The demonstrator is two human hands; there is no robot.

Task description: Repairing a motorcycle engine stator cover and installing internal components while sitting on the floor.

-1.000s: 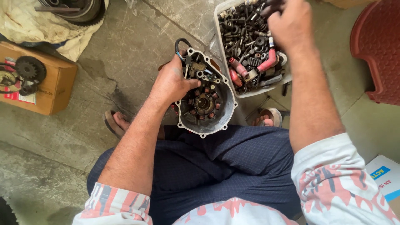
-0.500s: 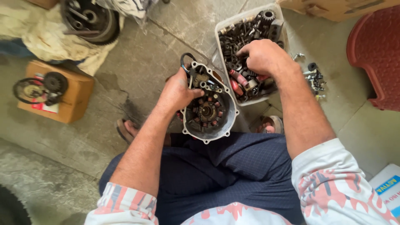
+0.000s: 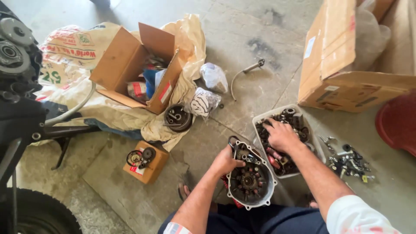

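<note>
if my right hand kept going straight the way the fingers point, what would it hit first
Your right hand lies in the white tray of small metal parts, fingers pointing up-left. Going on, it would probably push through the parts and meet the tray's far wall first; beyond that is bare concrete floor. Depth is hard to judge.

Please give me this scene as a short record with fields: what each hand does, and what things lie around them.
left hand: grips the rim of a round engine cover
right hand: reaches into a white tray of small metal parts
beside tray: loose bolts on the floor
further off: open carton on a sack, small box, big carton, bent rod, tyre
</note>
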